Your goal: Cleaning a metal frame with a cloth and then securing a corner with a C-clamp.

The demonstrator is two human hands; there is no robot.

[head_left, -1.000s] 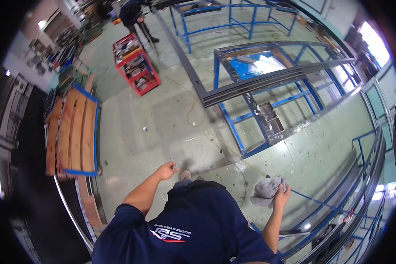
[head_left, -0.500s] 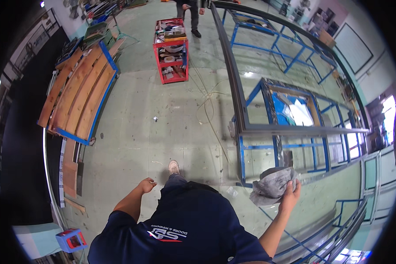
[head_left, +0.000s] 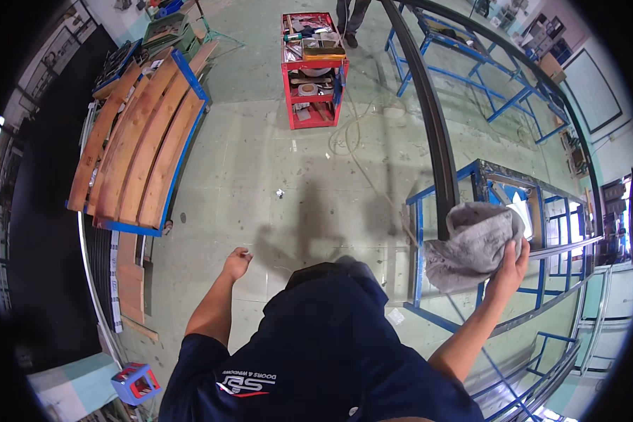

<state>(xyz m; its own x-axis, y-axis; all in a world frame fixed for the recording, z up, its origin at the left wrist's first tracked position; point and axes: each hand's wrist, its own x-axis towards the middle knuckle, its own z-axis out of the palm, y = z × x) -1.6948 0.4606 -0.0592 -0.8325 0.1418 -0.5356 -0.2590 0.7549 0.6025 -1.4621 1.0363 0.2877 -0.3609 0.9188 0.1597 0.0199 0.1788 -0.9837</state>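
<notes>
My right hand (head_left: 510,271) grips a crumpled grey rag (head_left: 478,243), smudged with darker stains, its fingers spread along the right side of the cloth. The rag is in front of the near corner of a large dark metal frame (head_left: 435,133) and covers that corner; whether they touch I cannot tell. The frame lies on blue steel stands (head_left: 416,260). My left hand (head_left: 238,263) hangs over the floor to the left of my body, fingers curled in, with nothing visible in them.
Ahead stands a red tool cart (head_left: 314,67) loaded with tools, a person's legs (head_left: 352,21) behind it. Wooden planks (head_left: 144,141) on a blue-edged rack are at the left. A pale hose (head_left: 362,165) loops across the floor. Metal profiles (head_left: 541,383) lie at the lower right.
I have moved forward, so the cart and frame sit nearer. My right hand has raised the rag up and to the right, over the frame's corner. My left hand is still curled.
</notes>
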